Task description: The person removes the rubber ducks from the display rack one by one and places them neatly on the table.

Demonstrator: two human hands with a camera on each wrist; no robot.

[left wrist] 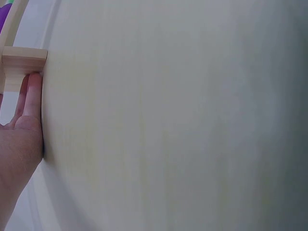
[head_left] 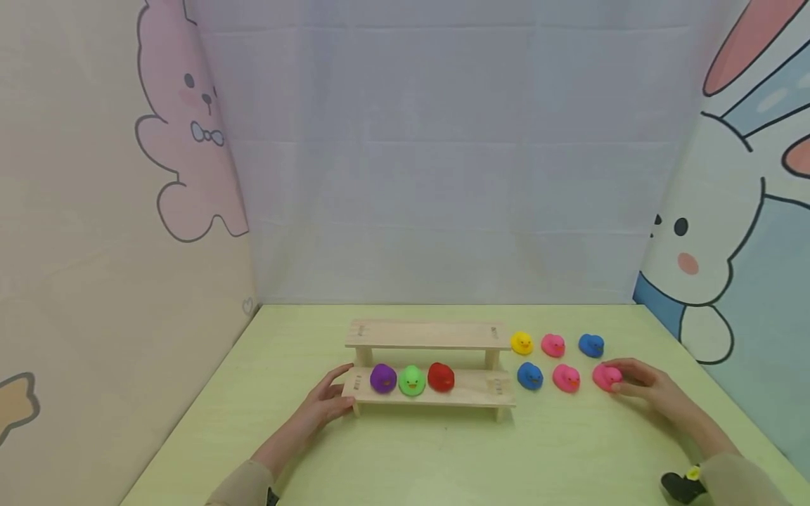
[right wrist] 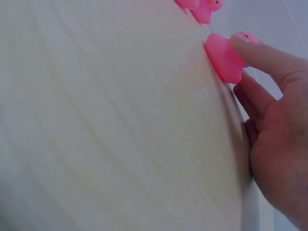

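Three ducks (head_left: 412,381) sit on the lower shelf (head_left: 471,386), whose end the left hand (head_left: 321,404) grips; six on the surface (head_left: 443,457) seem left, including the pink duck (head_left: 605,377) the right hand (head_left: 658,392) pinches.

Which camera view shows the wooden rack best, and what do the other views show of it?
The head view is best: it shows both levels of the wooden rack from end to end, only partly covered. The left wrist view catches just part of one end, by the left hand. The right wrist view shows none of it.
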